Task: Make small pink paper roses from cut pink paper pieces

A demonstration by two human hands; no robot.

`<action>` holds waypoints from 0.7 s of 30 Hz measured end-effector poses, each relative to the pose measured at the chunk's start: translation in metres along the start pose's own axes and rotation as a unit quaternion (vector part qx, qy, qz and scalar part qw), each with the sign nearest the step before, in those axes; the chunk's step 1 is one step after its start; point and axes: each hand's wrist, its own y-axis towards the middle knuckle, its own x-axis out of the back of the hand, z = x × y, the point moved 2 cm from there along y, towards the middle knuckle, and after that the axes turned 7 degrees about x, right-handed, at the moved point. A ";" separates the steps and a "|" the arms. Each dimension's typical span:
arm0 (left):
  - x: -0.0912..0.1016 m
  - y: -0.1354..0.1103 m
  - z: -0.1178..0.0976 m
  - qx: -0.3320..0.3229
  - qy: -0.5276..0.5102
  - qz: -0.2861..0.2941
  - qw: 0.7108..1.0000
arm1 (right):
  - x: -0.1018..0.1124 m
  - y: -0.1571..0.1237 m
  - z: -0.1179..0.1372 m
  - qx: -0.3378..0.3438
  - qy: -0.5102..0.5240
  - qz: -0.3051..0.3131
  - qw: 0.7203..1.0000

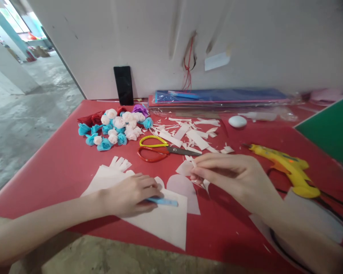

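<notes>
Now, left hand [131, 194] pressing on a white paper sheet [162, 224] at the front of the bench [60, 167], gripping what is probably a light-blue pen [164, 201], right hand [234, 177] pinching a paper petal [185, 167] above the bench, scissors [160, 150] lying beyond.

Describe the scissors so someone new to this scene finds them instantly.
On the red table, look between the pile of paper roses and the yellow glue gun. The scissors lie there, beyond the right hand pinching a paper scrap. They alone have loop handles, one yellow, one red, blades pointing right.
</notes>
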 end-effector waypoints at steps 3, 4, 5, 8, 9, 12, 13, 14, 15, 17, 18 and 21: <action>0.000 0.004 0.000 0.033 -0.014 -0.021 0.999 | -0.002 0.000 0.000 -0.023 0.032 0.002 0.999; 0.002 0.005 -0.002 0.039 -0.026 -0.022 0.999 | -0.002 0.000 0.000 -0.032 0.040 0.009 0.999; 0.005 0.007 -0.004 0.039 -0.045 -0.023 0.998 | -0.003 0.000 0.000 -0.042 0.048 0.020 0.998; 0.022 0.016 -0.012 0.042 -0.146 -0.061 0.987 | -0.006 -0.001 -0.002 -0.074 0.067 0.066 0.993; 0.028 0.020 -0.013 0.070 -0.188 -0.093 0.975 | -0.007 -0.001 -0.002 -0.080 0.068 0.079 0.991; 0.039 0.031 -0.019 0.117 -0.279 -0.101 0.948 | -0.010 -0.001 -0.002 -0.076 0.058 0.105 0.990; 0.041 0.034 -0.020 0.124 -0.301 -0.100 0.940 | -0.011 0.000 -0.001 -0.071 0.053 0.107 0.990; 0.042 0.036 -0.021 0.133 -0.317 -0.103 0.933 | -0.011 0.000 -0.001 -0.068 0.048 0.107 0.991; 0.042 0.038 -0.022 0.145 -0.330 -0.108 0.927 | -0.012 0.000 -0.002 -0.066 0.043 0.107 0.991; 0.041 0.041 -0.021 0.178 -0.350 -0.113 0.913 | -0.012 0.000 -0.003 -0.062 0.032 0.104 0.992; 0.040 0.042 -0.021 0.192 -0.360 -0.108 0.907 | -0.012 0.000 -0.004 -0.060 0.026 0.105 0.992; 0.040 0.044 -0.020 0.213 -0.386 -0.077 0.894 | -0.013 -0.002 -0.007 -0.054 0.011 0.118 0.991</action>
